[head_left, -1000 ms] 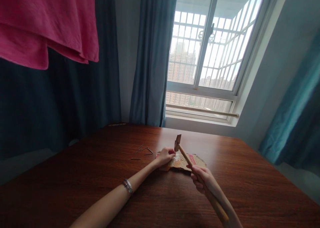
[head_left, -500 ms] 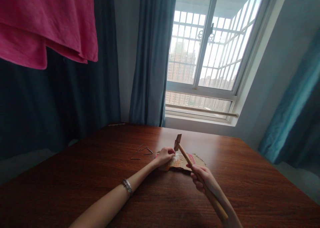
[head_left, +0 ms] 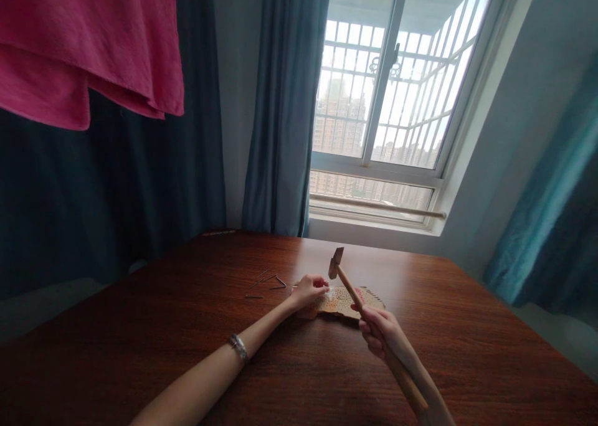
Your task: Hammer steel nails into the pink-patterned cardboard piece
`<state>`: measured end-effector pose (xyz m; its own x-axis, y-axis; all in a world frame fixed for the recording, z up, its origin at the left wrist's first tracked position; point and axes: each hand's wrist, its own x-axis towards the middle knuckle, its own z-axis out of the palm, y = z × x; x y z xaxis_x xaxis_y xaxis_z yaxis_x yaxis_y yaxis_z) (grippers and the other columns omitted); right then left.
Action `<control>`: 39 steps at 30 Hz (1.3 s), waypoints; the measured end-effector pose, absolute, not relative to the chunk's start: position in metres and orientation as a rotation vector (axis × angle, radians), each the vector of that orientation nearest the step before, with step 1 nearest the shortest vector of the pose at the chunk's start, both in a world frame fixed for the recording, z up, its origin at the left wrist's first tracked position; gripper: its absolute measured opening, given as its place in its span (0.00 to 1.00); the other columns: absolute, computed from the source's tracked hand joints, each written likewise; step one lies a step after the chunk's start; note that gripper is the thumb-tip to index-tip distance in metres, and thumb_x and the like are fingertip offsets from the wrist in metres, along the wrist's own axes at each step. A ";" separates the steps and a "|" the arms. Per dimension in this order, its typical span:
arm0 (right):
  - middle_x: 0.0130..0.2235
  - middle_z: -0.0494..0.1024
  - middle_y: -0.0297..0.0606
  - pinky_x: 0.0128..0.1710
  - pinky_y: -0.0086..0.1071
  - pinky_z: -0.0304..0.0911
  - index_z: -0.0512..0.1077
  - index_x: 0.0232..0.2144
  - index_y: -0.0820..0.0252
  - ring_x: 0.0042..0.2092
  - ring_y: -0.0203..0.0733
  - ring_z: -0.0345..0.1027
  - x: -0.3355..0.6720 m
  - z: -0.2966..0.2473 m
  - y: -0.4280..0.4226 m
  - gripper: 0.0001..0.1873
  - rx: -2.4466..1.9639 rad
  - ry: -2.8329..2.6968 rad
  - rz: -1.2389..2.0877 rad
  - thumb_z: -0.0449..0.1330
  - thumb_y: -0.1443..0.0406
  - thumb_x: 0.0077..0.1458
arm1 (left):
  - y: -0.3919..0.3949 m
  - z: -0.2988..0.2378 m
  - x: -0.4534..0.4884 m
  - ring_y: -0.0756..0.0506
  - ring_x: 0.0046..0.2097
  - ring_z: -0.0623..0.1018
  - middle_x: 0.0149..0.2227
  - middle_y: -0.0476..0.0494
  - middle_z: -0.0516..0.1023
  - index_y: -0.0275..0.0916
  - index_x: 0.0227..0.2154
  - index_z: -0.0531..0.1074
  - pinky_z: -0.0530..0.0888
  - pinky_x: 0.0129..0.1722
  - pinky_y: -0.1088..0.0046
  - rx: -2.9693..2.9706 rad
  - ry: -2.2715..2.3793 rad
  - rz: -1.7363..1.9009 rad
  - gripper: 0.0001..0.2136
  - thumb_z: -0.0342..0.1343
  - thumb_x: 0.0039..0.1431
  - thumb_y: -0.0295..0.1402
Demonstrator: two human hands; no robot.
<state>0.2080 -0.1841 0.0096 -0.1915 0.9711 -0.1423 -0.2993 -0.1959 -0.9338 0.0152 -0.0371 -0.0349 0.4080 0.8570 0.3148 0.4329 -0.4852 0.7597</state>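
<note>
My right hand [head_left: 379, 331] is wrapped round the wooden handle of a hammer [head_left: 344, 283], whose head is raised above a board. My left hand [head_left: 309, 291] is closed in a pinch at the board's left part; what its fingers hold is too small to make out. The tan board [head_left: 355, 308] lies on the table, dotted with many small marks and carrying white, orange and pink patches. Part of it is hidden behind my left hand and the hammer's handle. Left of my left hand lie several thin dark metal rods [head_left: 279, 282].
The brown wooden table [head_left: 196, 307] fills the lower view. Behind it are a barred window [head_left: 374, 102] and blue curtains [head_left: 283, 121]. A pink cloth [head_left: 126, 46] hangs at the upper left.
The hammer's head has risen slightly and shifted right, away from my left hand. My right hand has moved a little right with it. My left hand stays almost where it was.
</note>
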 end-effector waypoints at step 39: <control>0.14 0.60 0.27 0.11 0.25 0.47 0.68 0.22 0.62 0.13 0.29 0.50 0.230 0.011 -0.182 0.15 -1.380 -1.233 0.991 0.57 0.54 0.44 | -0.031 -0.045 0.016 0.50 0.30 0.72 0.28 0.47 0.76 0.35 0.32 0.75 0.64 0.29 0.78 2.085 1.097 0.958 0.14 0.57 0.47 0.41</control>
<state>0.2304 -0.1819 0.0112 0.1462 0.9884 0.0405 0.1732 0.0148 -0.9848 0.0158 -0.0314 -0.0447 0.4014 0.8579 0.3209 0.4333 -0.4865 0.7587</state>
